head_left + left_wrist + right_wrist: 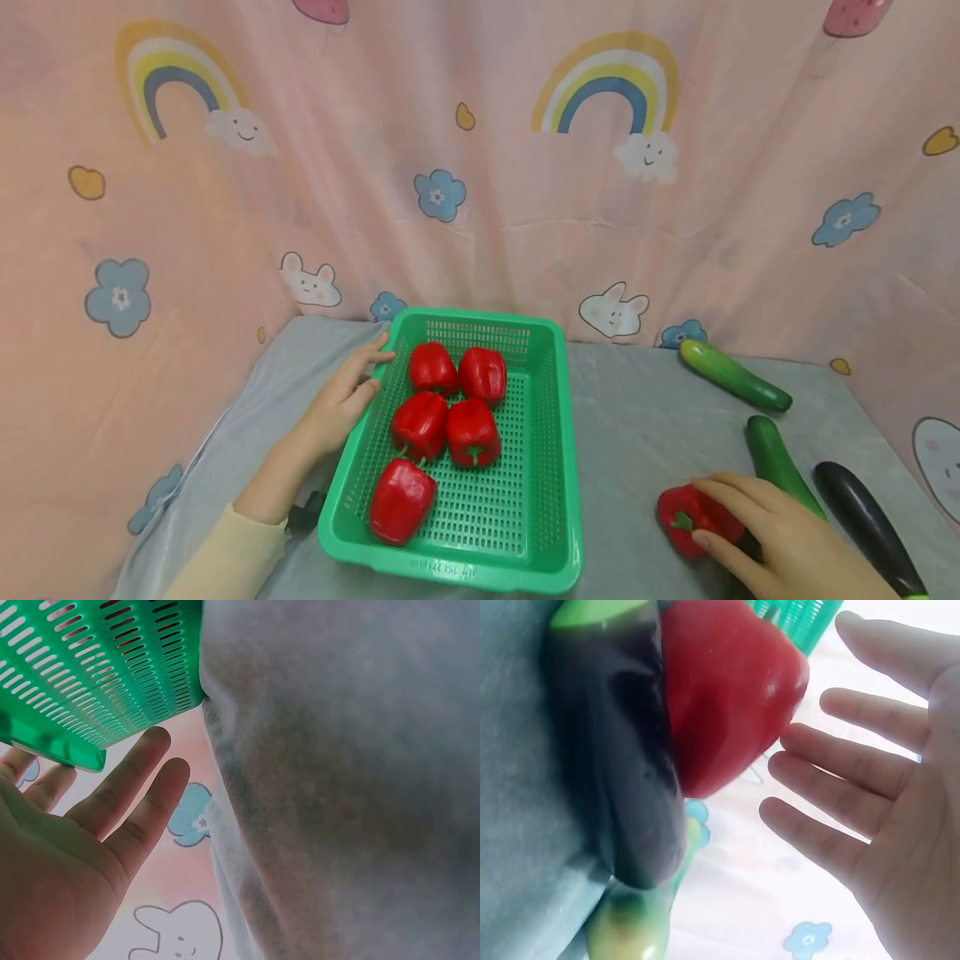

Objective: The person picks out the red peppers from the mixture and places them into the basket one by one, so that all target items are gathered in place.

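Five red peppers (450, 412) in basket (551, 467), sixth (693, 518) under open right hand (787, 542); left hand (341, 400) flat against rim.

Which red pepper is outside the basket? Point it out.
The red pepper on the grey cloth under the right hand, beside the cucumbers. The other five lie inside the green basket.

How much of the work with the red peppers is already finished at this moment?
Five red peppers already lie in the green basket, which the left hand steadies by its rim. The right hand covers the sixth pepper, fingers apparently open. It alone remains on the table.
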`<state>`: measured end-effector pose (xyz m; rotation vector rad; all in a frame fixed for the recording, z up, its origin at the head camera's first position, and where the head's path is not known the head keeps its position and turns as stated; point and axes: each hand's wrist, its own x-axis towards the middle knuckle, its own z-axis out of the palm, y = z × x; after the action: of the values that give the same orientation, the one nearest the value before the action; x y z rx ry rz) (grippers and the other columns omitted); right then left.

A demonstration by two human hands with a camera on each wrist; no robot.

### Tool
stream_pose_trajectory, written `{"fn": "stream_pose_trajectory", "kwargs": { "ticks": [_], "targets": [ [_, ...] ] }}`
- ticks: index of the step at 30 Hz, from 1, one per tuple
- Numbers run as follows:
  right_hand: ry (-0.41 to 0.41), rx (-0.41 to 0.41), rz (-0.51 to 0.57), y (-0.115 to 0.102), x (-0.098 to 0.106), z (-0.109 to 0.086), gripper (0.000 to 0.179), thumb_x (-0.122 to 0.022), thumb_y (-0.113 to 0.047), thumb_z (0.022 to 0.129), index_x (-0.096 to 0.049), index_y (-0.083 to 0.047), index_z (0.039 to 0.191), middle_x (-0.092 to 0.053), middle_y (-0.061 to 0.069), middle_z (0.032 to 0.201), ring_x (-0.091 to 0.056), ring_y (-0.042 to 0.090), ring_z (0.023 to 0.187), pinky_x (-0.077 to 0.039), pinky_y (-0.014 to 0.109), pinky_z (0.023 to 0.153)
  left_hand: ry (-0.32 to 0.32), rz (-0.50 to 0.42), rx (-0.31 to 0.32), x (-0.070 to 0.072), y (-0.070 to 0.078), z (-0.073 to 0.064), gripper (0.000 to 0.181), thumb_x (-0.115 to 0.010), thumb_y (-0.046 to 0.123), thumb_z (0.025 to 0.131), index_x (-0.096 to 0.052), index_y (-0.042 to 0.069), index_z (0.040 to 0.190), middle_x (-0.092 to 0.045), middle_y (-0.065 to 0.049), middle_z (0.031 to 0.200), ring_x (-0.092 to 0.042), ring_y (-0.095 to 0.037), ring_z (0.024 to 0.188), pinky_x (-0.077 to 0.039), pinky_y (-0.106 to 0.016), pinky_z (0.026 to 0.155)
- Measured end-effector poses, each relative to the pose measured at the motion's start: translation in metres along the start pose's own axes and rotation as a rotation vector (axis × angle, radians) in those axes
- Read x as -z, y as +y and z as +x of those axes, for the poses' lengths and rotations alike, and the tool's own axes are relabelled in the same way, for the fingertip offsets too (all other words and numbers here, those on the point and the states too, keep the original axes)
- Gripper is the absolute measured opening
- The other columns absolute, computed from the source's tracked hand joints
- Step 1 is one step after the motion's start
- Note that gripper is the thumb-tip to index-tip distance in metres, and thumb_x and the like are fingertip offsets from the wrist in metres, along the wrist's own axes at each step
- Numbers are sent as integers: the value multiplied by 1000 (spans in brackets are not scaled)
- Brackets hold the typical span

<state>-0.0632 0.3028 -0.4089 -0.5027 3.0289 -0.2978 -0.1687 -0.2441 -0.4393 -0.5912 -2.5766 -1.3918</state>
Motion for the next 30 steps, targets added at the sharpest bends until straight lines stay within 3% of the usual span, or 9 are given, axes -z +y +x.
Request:
{"fn": "stream_pose_trajectory", "kwargs": {
  "ticks": [8, 17, 24, 30],
  "targets": [
    [-8, -39, -22, 8, -4, -2, 66, -85, -58, 89, -74, -10, 134, -73, 7, 124, -67, 33, 109, -62, 64, 84, -1, -10, 0, 0, 0, 0, 44, -48, 10, 110, -56, 6, 153, -32, -5, 178, -71, -30, 114, -60, -54, 93],
    [5, -5, -51, 2, -14, 1, 72, -87, -61, 86, -73, -13, 138, -71, 8, 129, -67, 32, 111, -64, 61, 83, -1, -15, 5, 0, 1, 0, 44, -47, 9, 110, -55, 6, 153, -31, -6, 178, -71, -32, 117, -60, -55, 94],
    [203, 181, -62, -2, -19, 3, 64, -94, -51, 82, -76, -15, 131, -71, 0, 127, -70, 22, 110, -66, 45, 78, -3, -13, 13, 0, 0, -1, 44, -48, 11, 111, -55, 7, 154, -31, -4, 179, -71, -30, 116, -61, -52, 92],
    [168, 162, -38, -1, -20, 4, 63, -93, -49, 84, -75, -16, 133, -70, 0, 128, -70, 21, 109, -66, 45, 79, -6, -15, 15, 0, 0, -1, 44, -48, 11, 111, -55, 7, 155, -31, -3, 179, -70, -30, 115, -62, -50, 91]
  ]
}}
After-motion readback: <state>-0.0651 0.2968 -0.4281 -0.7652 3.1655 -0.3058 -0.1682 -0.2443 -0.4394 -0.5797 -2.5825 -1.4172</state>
